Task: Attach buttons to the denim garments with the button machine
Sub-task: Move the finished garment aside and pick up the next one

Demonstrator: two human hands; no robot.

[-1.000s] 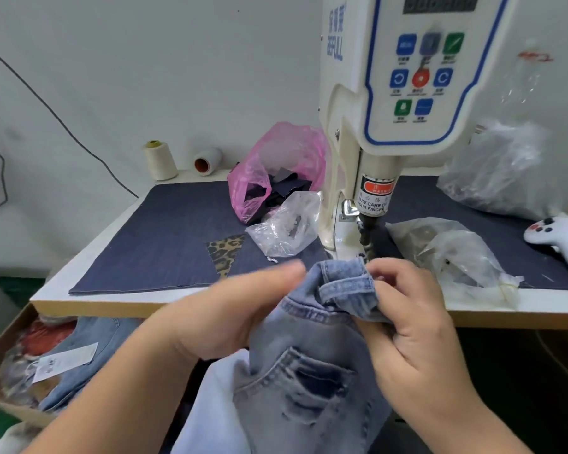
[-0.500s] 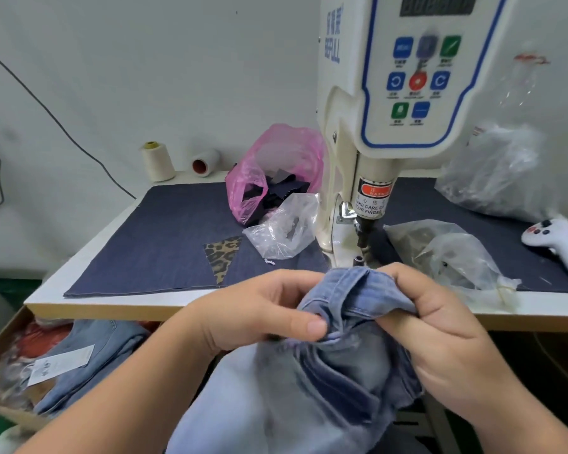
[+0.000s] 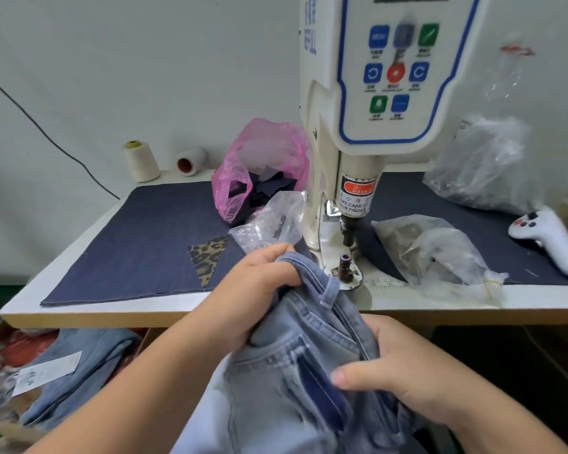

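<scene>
The denim jeans [image 3: 295,365] hang off the worktop's [image 3: 177,309] front edge, waistband running up toward the button machine's lower die [image 3: 344,267], just beyond it. The left hand [image 3: 259,290], nearer the die, grips the waistband; the right hand [image 3: 404,371] clutches lower folds.

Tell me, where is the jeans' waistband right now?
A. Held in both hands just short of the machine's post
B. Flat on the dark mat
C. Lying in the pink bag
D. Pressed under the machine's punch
A: the left hand and right hand grip the jeans, short of the post.
</scene>
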